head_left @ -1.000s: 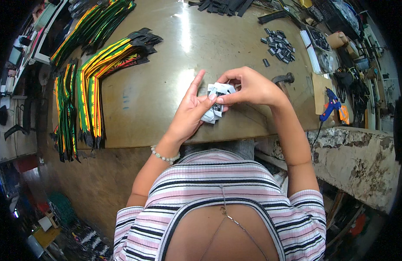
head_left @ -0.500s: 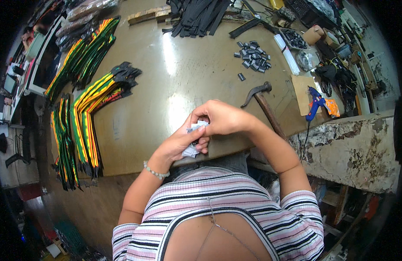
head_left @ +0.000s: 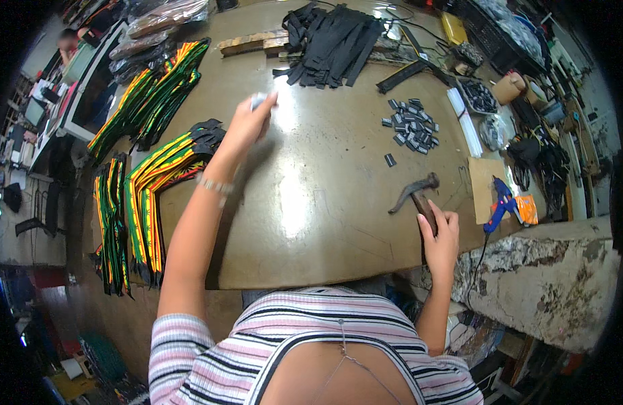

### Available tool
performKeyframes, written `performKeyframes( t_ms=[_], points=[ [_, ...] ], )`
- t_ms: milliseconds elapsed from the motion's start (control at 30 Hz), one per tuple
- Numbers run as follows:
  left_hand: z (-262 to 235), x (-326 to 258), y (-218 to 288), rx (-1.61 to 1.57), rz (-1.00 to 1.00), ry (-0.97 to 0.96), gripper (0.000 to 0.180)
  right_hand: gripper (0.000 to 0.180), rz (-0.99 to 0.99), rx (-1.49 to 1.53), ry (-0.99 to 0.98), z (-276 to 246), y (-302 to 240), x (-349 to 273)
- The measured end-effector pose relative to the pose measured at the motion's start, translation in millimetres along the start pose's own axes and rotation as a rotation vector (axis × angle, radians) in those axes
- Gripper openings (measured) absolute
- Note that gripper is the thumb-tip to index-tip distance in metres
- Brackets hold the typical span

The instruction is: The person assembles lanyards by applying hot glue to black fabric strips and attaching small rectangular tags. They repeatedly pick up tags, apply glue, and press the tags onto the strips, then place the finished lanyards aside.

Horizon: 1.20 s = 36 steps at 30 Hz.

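Observation:
My left hand is stretched out over the left middle of the table, closed and somewhat blurred. A bit of the small white slips shows between its thumb and fingers. At the right, my right hand is closed around the wooden handle of a hammer, whose curved claw head lies on the tabletop. Beyond the hammer sit a pile of small black-and-grey buckles and one loose piece. Left of my left forearm lie bundles of green, yellow and red patterned straps with black ends.
The brown table has black strips heaped at its far side beside a wooden bar. Along the right are white sticks, a blue glue gun with its cord, and a crumbling ledge.
My hands were together near the front edge, handling white slips. The left has since swung far left and forward with them; the right has moved right and taken hold of the hammer handle.

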<state>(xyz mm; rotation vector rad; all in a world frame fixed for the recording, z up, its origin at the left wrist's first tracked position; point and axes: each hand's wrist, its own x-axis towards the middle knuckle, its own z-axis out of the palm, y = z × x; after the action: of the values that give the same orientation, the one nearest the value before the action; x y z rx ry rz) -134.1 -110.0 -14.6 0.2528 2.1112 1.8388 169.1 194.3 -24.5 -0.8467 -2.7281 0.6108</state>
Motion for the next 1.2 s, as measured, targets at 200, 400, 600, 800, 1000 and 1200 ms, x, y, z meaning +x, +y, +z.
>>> performKeyframes(
  t_ms=[200,400,600,800,1000,1200],
  points=[
    [7,128,4,1.014,0.330,0.284,0.038,0.038,0.023,-0.180,0.252,4,21,7],
    [-2,131,-6,1.293,0.294,0.202,0.025,0.037,-0.067,-0.286,0.301,10,34,10],
    [-14,85,-8,1.078,0.429,0.323,0.027,0.041,-0.094,-0.198,0.376,1,20,17],
    [17,-66,-5,-0.262,-0.084,0.058,0.022,0.037,-0.064,1.300,-0.437,35,-89,-1],
    [44,-225,-22,0.218,0.062,0.006,0.026,0.020,0.135,1.175,-1.712,89,-167,55],
    [46,-262,-42,0.455,0.192,-0.073,0.022,0.028,-0.361,0.778,-1.228,81,-207,169]
  ],
)
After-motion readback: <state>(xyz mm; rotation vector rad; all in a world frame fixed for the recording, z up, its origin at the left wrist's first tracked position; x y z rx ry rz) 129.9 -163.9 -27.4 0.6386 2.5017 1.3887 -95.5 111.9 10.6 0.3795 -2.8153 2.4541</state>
